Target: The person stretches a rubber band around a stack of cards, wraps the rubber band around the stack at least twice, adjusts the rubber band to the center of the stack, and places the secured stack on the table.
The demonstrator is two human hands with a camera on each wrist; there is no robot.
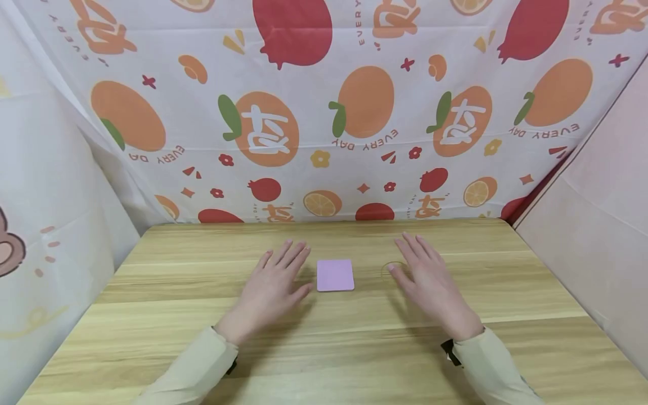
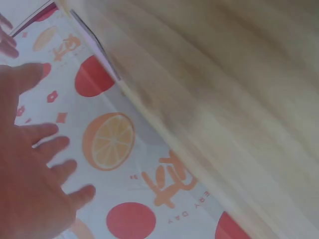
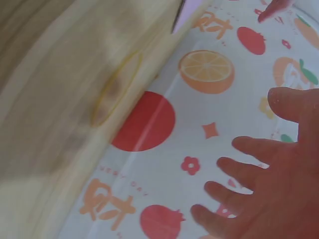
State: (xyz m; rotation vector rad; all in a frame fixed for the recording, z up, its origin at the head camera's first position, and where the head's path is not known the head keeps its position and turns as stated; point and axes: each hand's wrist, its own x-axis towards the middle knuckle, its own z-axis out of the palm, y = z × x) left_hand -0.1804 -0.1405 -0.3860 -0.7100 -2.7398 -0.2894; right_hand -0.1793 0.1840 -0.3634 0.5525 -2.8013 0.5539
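Between my two hands a pink-purple square with rounded corners [image 1: 335, 275] lies flat on the wooden table; only its thin edge shows in the left wrist view. My left hand [image 1: 275, 289] hovers to its left, fingers spread and holding nothing, thumb pointing at the square. On the other side my right hand [image 1: 430, 284] is held over the table, fingers extended and holding nothing. Under its thumb a thin yellow ring, like a rubber band [image 3: 117, 89], lies on the wood. In the head view the right hand partly covers this ring [image 1: 385, 269].
The light wooden table [image 1: 324, 360] ends at the back against a white cloth [image 1: 314, 124] printed with fruit. Pale cloth walls [image 1: 50, 169] stand along the left and right sides. Dark bands [image 1: 452, 353] show at the cuffs of both sleeves.
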